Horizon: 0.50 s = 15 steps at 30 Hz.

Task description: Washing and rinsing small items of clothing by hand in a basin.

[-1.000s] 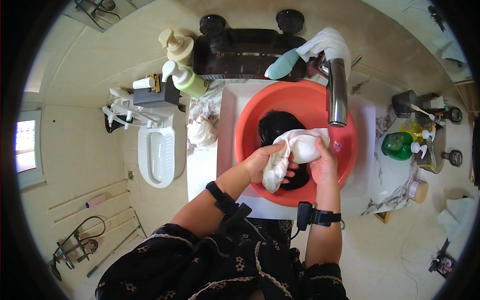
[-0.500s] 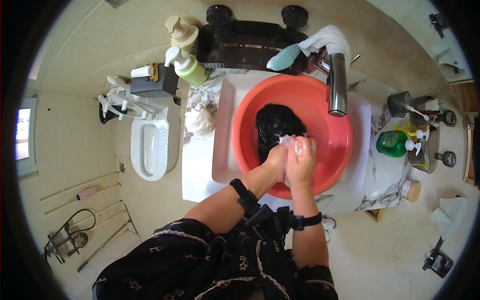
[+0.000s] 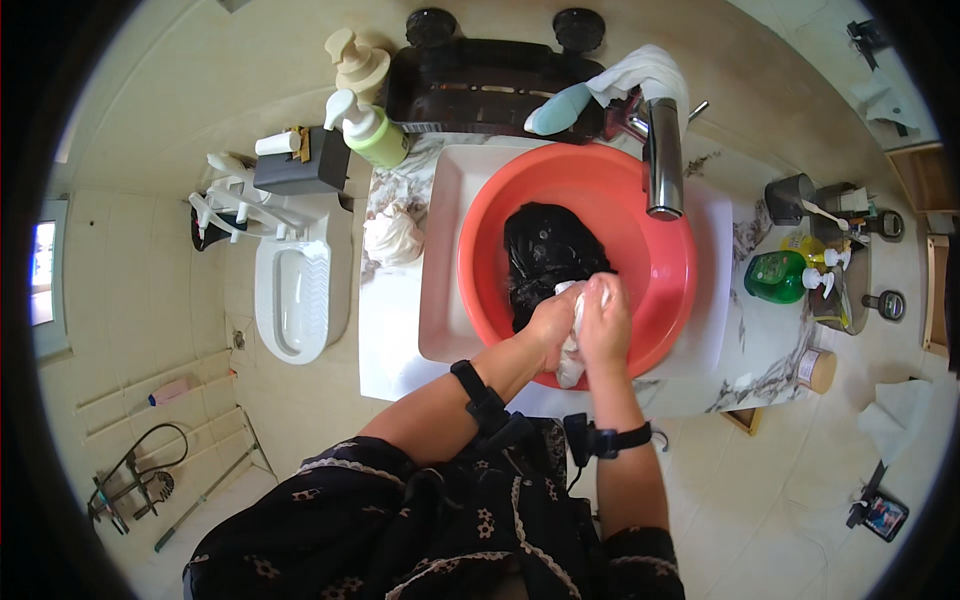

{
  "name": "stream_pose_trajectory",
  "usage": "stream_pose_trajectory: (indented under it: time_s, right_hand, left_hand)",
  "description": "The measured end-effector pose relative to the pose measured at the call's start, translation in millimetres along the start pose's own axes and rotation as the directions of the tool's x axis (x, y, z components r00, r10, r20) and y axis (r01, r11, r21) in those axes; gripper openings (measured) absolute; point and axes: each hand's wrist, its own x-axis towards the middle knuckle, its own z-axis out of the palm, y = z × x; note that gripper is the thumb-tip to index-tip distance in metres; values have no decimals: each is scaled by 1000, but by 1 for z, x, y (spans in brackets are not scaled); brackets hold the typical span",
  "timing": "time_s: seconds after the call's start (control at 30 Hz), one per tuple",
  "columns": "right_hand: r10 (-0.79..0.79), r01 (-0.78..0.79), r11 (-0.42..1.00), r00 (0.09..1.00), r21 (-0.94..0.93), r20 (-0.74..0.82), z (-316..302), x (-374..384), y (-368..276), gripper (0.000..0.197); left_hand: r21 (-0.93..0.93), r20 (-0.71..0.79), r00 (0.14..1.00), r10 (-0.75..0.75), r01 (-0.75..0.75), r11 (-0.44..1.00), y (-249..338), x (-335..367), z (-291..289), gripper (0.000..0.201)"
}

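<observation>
My left hand (image 3: 553, 325) and my right hand (image 3: 604, 325) are close together over the near side of a red plastic basin (image 3: 655, 330). Both are closed on a wet white cloth (image 3: 570, 366); it shows between them and hangs below the palms. What kind of cloth it is I cannot tell. Beside my left hand, a soaked black cloth (image 3: 545, 240) lies bunched in the basin. The basin stands in a white rectangular sink (image 3: 445, 310). Above its right rim juts a chrome faucet (image 3: 664, 160), with a white cloth (image 3: 640, 72) draped over its top.
Left of the sink, a crumpled white cloth (image 3: 393, 236) lies on the marbled counter (image 3: 390, 340). Pump bottles (image 3: 375, 137) and a dark rack (image 3: 490, 88) stand behind. A green soap bottle (image 3: 775, 277), a cup (image 3: 790, 198) and a jar (image 3: 817, 369) are at the right. A squat toilet (image 3: 300, 290) is farther left.
My hands have drawn slightly apart, and more of the white cloth now shows between and below them. My right forearm has shifted a little to the right. The black cloth stays in the basin.
</observation>
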Motion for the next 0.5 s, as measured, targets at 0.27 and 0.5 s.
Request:
stream_pose_trajectory:
  time_s: [0.27,0.5]
  right_hand:
    - [329,-633,24,736,774,592,-45,14,6,33]
    - [-334,337,939,941,-66,51,-36,-7,-12,20]
  left_hand:
    - [-16,259,941,216,-219,976,30,-13,-9,24]
    - [-339,313,947,64,49,939,31,10,-38,26]
